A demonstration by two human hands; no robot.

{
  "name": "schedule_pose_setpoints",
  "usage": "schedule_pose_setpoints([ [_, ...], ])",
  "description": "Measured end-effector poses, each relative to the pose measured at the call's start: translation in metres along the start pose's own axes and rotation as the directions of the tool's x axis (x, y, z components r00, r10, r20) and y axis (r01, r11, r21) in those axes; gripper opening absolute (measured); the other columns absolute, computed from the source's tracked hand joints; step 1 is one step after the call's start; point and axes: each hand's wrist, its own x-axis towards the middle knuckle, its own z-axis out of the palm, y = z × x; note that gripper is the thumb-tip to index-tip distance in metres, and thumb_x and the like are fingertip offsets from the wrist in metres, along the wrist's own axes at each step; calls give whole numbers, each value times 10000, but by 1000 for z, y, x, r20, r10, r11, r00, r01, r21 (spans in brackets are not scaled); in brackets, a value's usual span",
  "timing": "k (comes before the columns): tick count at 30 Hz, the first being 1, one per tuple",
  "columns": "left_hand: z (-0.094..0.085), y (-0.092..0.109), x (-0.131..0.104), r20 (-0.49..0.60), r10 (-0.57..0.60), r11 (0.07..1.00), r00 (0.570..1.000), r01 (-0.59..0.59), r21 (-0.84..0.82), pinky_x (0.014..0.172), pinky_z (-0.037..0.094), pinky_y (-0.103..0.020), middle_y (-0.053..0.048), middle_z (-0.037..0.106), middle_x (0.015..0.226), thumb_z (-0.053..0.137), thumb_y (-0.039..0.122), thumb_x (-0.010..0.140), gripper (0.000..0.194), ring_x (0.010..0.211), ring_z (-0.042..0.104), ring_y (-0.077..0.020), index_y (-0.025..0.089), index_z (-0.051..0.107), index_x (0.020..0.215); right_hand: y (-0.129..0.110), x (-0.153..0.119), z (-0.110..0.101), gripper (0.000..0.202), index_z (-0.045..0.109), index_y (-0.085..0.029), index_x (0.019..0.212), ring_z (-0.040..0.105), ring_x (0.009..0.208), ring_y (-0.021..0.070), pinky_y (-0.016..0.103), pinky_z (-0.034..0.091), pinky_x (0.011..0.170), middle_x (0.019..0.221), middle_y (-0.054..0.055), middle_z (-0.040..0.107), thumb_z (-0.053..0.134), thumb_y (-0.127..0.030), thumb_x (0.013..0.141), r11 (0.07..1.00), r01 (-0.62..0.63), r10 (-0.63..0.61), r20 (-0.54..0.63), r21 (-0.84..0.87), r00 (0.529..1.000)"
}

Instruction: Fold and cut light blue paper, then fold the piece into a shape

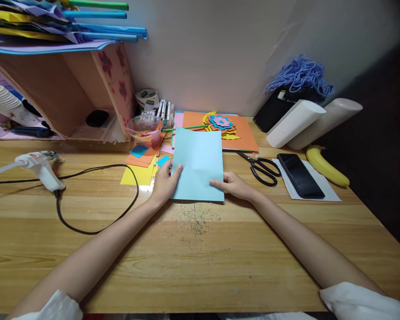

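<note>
A light blue sheet of paper (198,164) is held up at a tilt over the middle of the table. My left hand (166,183) grips its left edge, thumb on the front and the other fingers behind. On the lower right edge, my right hand (235,184) pinches the sheet the same way. Behind the sheet lies a layered paper flower (221,124) with a green stem, resting on orange paper (250,138). Black-handled scissors (262,169) lie to the right of my right hand. Orange and yellow paper pieces (138,173) are beside my left hand.
At left are a white glue gun (42,169) with a looping black cord (137,191) and a cardboard shelf (115,80). A plastic tub (145,133) and markers (165,111) stand behind. To the right are a phone (300,175), a banana (326,166) and white rolls (296,122).
</note>
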Motion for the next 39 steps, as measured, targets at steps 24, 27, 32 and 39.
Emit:
schedule_pose_setpoints([
  [24, 0, 1, 0, 9, 11, 1000, 1000, -11, 24, 519, 261, -212, 52, 374, 587, 509, 342, 821, 253, 540, 336, -91, 176, 412, 655, -1, 0, 1, 378, 656, -135, 959, 627, 864, 220, 317, 494, 725, 990, 70, 677, 574, -455, 776, 1000, 0, 0, -5, 7, 1000],
  [27, -1, 1, 0, 8, 8, 1000, 1000, -8, 30, 520, 265, -213, 51, 379, 583, 508, 348, 821, 254, 540, 344, -92, 175, 419, 658, 0, 0, 1, 372, 655, -138, 963, 626, 855, 214, 311, 492, 721, 980, 68, 679, 576, -450, 776, 1000, -1, 1, -6, 11, 1000],
  [32, -1, 2, -1, 20, -3, 1000, 1000, 3, 14, 518, 272, -211, 46, 423, 606, 504, 340, 823, 231, 543, 357, -91, 171, 445, 677, 0, 0, 1, 374, 649, -138, 965, 626, 849, 210, 305, 491, 715, 980, 67, 676, 574, -453, 777, 1000, -5, 5, 2, 21, 1000],
  [39, 0, 2, -1, 39, -1, 1000, 999, 1, 17, 529, 285, -210, 47, 406, 607, 493, 328, 828, 219, 552, 354, -92, 172, 447, 681, 0, 0, 1, 359, 645, -130, 918, 617, 792, 192, 286, 479, 674, 912, 64, 675, 558, -453, 789, 1000, 5, -5, 1, -21, 1000],
])
